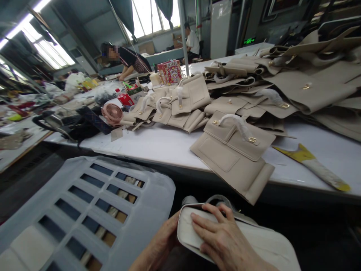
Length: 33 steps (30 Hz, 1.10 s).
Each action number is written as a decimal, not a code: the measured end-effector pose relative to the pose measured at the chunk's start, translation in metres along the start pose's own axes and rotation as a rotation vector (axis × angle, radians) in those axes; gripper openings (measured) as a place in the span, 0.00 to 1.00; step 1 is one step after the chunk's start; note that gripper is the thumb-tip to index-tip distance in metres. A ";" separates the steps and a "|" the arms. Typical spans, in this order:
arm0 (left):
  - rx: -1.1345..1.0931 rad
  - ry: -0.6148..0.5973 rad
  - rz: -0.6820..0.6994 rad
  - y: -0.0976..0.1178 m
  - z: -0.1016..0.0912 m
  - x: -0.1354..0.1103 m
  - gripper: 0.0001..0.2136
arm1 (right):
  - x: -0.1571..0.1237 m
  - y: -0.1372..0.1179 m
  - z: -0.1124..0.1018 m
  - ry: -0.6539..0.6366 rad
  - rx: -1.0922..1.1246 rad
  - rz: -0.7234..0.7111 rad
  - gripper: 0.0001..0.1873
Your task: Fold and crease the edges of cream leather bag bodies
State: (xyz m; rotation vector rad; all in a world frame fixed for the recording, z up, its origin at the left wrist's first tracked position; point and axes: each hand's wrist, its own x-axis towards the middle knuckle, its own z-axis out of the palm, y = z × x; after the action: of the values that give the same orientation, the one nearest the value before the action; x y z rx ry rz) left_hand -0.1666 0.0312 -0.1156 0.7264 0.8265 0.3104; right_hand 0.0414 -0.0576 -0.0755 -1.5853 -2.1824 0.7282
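Observation:
A handbag [267, 241] lies tilted at the bottom of the view, its pale, flat side facing up. A plastic-wrapped handle [222, 199] sticks out behind it. My left hand [166, 233] holds the bag's near left end, with its fingertips partly hidden behind the edge. My right hand [222, 235] rests on the pale surface, fingers spread, several fingertips close to the far rim. Just beyond, a beige bag piece [231, 150] with a wrapped handle and gold clasp hangs over the table edge.
A white table [158, 145] carries piles of beige bag pieces [307, 86]. On it are a yellow-and-white tool [313, 165], a pink fan [112, 114] and a red patterned box [170, 71]. A slotted plastic chair back [158, 188] stands at left. Two people are farther back.

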 end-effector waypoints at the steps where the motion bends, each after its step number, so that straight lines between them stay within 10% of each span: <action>1: 0.009 -0.001 0.006 0.001 0.000 0.000 0.25 | 0.000 0.001 0.001 0.007 -0.007 -0.005 0.24; 16: 0.359 0.002 0.023 0.027 -0.001 -0.003 0.23 | 0.004 0.013 0.013 0.039 -0.120 -0.081 0.25; 25: 0.649 -0.085 0.101 0.040 -0.001 0.001 0.23 | 0.006 0.012 0.017 0.329 -0.200 -0.140 0.16; 33: 0.445 -0.022 0.155 0.015 0.000 0.008 0.23 | 0.006 -0.002 0.005 0.096 -0.097 -0.013 0.19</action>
State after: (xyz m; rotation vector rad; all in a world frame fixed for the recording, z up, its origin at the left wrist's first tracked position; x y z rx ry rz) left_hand -0.1611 0.0464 -0.1102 1.2111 0.8286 0.2579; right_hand 0.0353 -0.0538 -0.0782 -1.6158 -2.1860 0.5388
